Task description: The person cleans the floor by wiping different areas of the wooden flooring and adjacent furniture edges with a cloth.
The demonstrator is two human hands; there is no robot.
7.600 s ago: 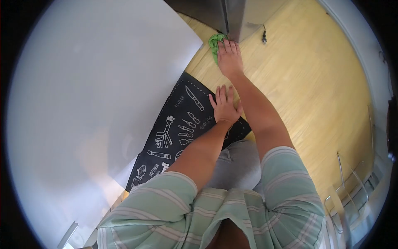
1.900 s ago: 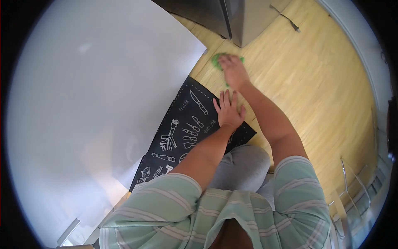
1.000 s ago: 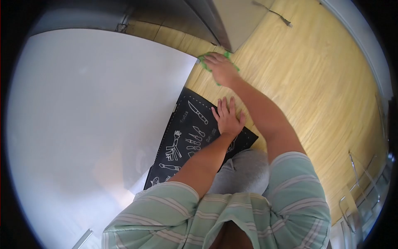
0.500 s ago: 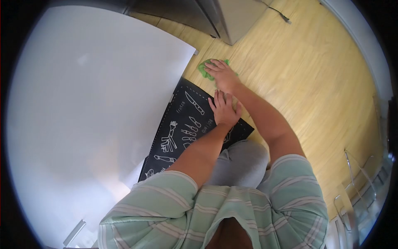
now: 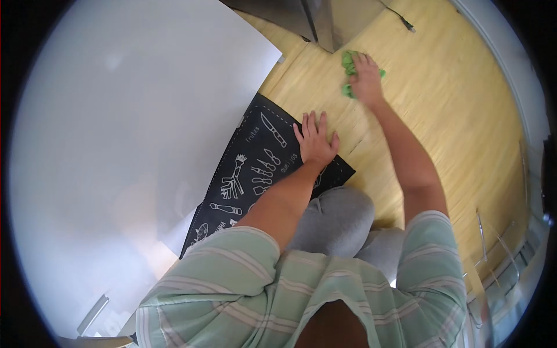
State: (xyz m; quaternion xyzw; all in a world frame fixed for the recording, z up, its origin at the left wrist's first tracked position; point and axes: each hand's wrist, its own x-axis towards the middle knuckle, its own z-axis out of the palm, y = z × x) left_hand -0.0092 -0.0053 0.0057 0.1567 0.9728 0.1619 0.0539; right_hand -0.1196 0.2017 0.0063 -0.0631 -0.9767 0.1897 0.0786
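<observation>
My right hand (image 5: 366, 81) presses a crumpled green cloth (image 5: 348, 62) onto the light wood floor, and parts of the cloth stick out around the fingers. Lower and to the left, my left hand (image 5: 317, 141) lies flat with its fingers spread. It rests across the edge of a black mat (image 5: 243, 174) printed with white drawings of a knife and other kitchen items. My left hand holds nothing, and my left forearm covers part of the mat.
A large smooth white panel (image 5: 133, 145) fills the left side beside the mat. A grey metallic appliance (image 5: 342, 26) stands at the top, with a black plug (image 5: 408, 24) on the floor (image 5: 458, 116) near it. A thin wire frame (image 5: 483, 235) is at lower right.
My right hand has slid the green cloth across the floor, up and to the right, away from my left hand. My left hand stays spread at the mat's edge.
</observation>
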